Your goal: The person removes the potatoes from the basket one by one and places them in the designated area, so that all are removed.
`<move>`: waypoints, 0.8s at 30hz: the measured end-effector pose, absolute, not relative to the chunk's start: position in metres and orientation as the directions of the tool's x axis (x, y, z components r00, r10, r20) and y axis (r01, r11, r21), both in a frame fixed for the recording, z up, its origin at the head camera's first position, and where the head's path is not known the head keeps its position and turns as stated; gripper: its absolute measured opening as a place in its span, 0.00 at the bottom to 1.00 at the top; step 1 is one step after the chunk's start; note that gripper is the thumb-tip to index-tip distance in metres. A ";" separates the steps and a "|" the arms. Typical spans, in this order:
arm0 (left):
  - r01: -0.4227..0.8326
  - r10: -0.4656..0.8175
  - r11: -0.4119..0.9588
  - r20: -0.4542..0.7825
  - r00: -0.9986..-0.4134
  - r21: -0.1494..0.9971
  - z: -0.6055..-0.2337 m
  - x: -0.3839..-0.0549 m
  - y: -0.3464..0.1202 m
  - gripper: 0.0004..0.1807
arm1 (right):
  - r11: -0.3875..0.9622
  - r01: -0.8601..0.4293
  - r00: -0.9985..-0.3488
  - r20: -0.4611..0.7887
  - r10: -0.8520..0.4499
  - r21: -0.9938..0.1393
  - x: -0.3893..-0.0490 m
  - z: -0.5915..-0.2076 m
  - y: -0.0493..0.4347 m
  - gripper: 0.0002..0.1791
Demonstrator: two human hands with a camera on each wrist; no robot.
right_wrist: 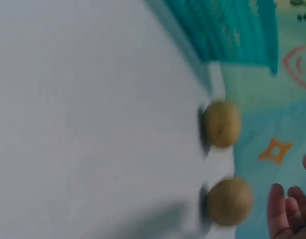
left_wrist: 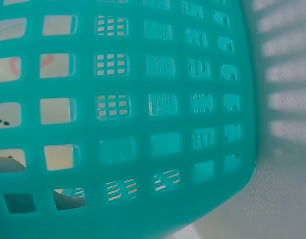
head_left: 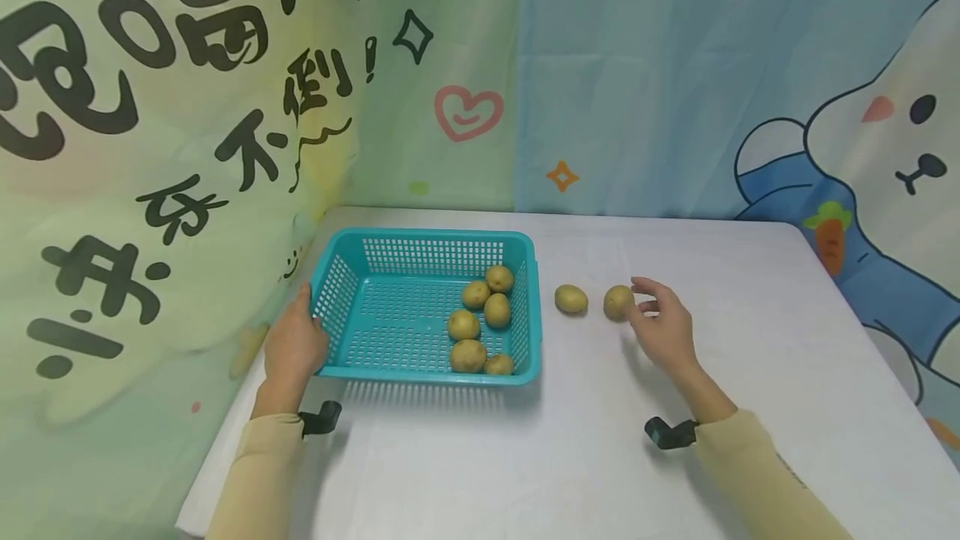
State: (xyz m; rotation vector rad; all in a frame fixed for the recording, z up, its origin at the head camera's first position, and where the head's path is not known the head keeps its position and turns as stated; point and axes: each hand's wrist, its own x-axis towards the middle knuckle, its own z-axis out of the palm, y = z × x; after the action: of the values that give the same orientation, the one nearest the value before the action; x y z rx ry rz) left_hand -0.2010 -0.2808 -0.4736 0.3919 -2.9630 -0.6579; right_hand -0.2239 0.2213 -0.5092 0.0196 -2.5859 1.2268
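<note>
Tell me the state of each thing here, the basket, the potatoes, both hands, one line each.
Teal basket: upright on the white table, holding six potatoes.
Two loose potatoes: lying on the table right of the basket, apart from each other.
Left hand: gripping the basket's left rim.
Right hand: fingers relaxed, holding nothing, right beside the nearer loose potato; contact cannot be told.
</note>
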 end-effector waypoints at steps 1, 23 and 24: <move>-0.229 -0.264 0.875 0.024 -0.964 0.426 -0.474 -0.201 -0.281 0.34 | 0.614 -0.171 -0.950 0.295 0.106 -0.771 -0.222 -0.504 0.213 0.19; -0.233 -0.264 0.869 0.010 -0.965 0.437 -0.475 -0.202 -0.282 0.34 | 0.643 -0.571 -0.778 0.087 -0.622 -0.510 -0.202 -0.461 0.066 0.17; -0.233 -0.263 0.868 0.010 -0.965 0.439 -0.474 -0.202 -0.282 0.34 | 0.672 -0.565 -0.782 0.053 -0.621 -0.479 -0.204 -0.461 0.063 0.16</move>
State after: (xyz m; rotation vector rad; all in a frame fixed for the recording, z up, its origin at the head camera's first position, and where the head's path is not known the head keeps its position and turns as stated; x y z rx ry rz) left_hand -0.2019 -0.2818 -0.4745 0.3948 -2.9688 -0.6852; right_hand -0.2041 0.0626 -0.4614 1.0599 -2.9758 0.7888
